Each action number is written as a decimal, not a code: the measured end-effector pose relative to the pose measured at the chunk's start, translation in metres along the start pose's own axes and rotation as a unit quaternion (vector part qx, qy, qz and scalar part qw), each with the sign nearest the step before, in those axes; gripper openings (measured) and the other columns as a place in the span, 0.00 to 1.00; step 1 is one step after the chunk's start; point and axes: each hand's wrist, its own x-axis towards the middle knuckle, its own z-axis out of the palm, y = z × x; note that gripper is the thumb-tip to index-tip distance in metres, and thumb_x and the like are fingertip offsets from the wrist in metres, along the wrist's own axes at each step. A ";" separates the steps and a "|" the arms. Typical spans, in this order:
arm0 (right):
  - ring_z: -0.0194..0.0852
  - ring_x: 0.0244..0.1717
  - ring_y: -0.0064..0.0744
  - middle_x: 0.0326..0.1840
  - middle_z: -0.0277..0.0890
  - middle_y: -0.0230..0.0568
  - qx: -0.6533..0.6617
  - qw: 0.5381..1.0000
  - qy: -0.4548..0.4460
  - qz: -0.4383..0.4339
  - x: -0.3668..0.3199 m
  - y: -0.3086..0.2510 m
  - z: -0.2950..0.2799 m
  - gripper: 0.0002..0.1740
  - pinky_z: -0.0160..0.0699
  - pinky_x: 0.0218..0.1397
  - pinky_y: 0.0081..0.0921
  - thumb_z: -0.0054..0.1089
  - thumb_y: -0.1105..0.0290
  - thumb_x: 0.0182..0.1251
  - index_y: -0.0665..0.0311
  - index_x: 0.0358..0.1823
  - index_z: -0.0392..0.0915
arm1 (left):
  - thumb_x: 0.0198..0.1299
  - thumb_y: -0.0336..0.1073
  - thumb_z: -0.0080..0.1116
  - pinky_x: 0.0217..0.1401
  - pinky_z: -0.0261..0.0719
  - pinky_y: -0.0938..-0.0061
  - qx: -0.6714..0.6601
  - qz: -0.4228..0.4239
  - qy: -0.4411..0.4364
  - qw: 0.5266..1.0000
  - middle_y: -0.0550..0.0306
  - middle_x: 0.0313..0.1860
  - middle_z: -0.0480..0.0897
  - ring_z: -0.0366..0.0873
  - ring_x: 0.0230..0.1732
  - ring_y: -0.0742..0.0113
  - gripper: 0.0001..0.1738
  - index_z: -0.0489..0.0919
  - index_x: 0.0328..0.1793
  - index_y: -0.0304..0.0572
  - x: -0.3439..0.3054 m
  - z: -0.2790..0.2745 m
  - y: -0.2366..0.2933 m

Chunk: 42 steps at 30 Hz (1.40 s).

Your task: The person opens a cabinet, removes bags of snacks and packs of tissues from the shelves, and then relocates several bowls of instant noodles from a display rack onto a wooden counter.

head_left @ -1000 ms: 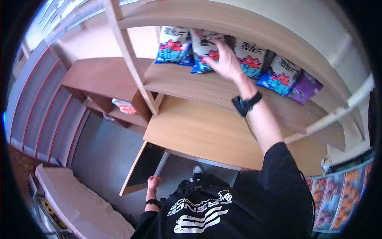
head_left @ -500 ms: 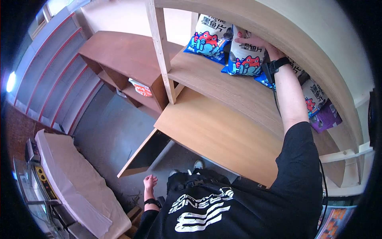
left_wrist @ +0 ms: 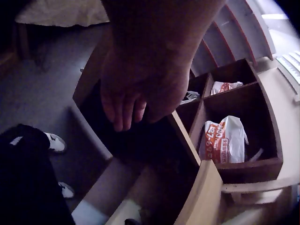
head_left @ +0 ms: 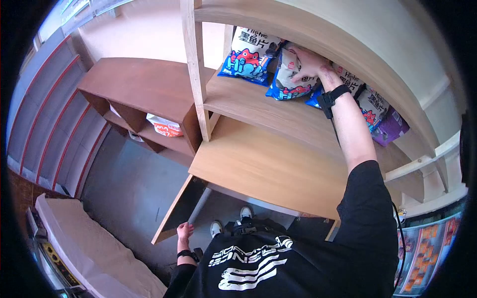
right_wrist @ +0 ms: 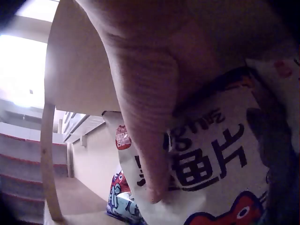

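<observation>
My right hand (head_left: 310,64) grips the upper part of a white-and-blue snack bag (head_left: 285,84) on the shelf. In the right wrist view the thumb (right_wrist: 157,180) lies across the bag's printed front, and the other fingers are hidden. A matching bag (head_left: 251,57) leans to its left, and more bags (head_left: 372,107) stand to the right, partly behind my wrist. Down by my side hangs my left hand (head_left: 185,231), empty with loosely curled fingers. In the head view it overlaps the edge of an open cabinet door (head_left: 176,213).
A wooden post (head_left: 194,69) stands left of the snack bags, with a shelf board just above them. Below is a light wooden counter (head_left: 268,159). To the left, a brown cabinet (head_left: 139,89) holds a white-and-orange bag (head_left: 165,126). A purple bag (head_left: 392,126) sits at the shelf's right end.
My right hand has gone from reaching in front of the bags to holding the second one, which now tilts. The head view has shifted. My left hand still hangs low.
</observation>
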 end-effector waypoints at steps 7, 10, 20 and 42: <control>0.66 0.63 0.48 0.60 0.71 0.50 -0.033 0.997 -0.028 0.066 -0.006 -0.019 0.001 0.49 0.61 0.68 0.39 0.77 0.54 0.35 0.59 0.63 0.67 | 0.66 0.42 0.52 0.26 0.76 0.76 0.003 0.015 -0.006 1.000 0.56 0.36 0.83 0.81 0.29 0.70 0.16 0.74 0.54 0.40 0.004 -0.024 0.004; 0.68 0.63 0.45 0.58 0.72 0.49 -0.092 0.994 0.016 0.058 -0.014 -0.027 0.005 0.47 0.58 0.68 0.47 0.74 0.52 0.37 0.56 0.63 0.68 | 0.66 0.42 0.52 0.26 0.76 0.76 0.020 0.010 -0.032 0.999 0.54 0.36 0.83 0.81 0.30 0.69 0.17 0.74 0.55 0.39 0.021 -0.033 -0.015; 0.68 0.63 0.41 0.55 0.75 0.41 -0.006 0.990 0.135 -0.041 -0.032 -0.043 0.017 0.37 0.58 0.66 0.46 0.75 0.55 0.41 0.52 0.57 0.72 | 0.66 0.44 0.53 0.29 0.77 0.76 0.035 -0.008 -0.029 0.999 0.54 0.42 0.84 0.83 0.35 0.66 0.20 0.72 0.58 0.41 0.007 -0.043 -0.008; 0.75 0.49 0.24 0.48 0.79 0.35 0.672 0.723 -0.091 0.130 -0.241 -0.307 0.100 0.29 0.75 0.54 0.26 0.77 0.67 0.48 0.65 0.52 0.75 | 0.33 0.34 0.82 0.71 0.62 0.64 0.118 0.223 -0.443 0.860 0.54 0.69 0.66 0.63 0.68 0.63 0.60 0.56 0.74 0.39 -0.148 0.030 0.162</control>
